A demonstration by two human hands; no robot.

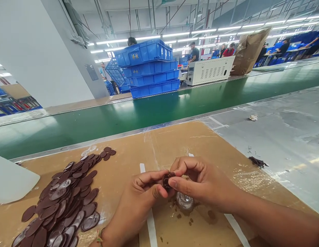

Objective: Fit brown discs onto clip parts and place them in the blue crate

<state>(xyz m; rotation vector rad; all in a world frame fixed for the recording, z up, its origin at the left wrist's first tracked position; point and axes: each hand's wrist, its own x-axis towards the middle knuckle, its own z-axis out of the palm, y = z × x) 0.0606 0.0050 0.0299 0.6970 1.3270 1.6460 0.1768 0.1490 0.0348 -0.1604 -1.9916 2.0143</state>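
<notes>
Between my two hands is a small dark brown piece [166, 181], its outline partly covered by fingertips. My left hand [140, 197] pinches it between thumb and fingers from the left. From the other side my right hand [200, 178] grips its upper right edge with thumb and forefinger. Just below the fingers stands a small clear glass dish or jar [185, 203], partly hidden by the right hand; dark wet spots lie around it. Left of my hands spreads a heap of flat brown oval pieces [68, 195], some of them shiny.
Brown cardboard [123, 164] with white tape strips covers the work surface. A white container [12, 180] stands at the left edge. Dark scraps [257, 162] lie to the right. Beyond runs a green conveyor belt [154, 109], with stacked blue crates [154, 73] and a beige machine [211, 72] behind. People work farther off.
</notes>
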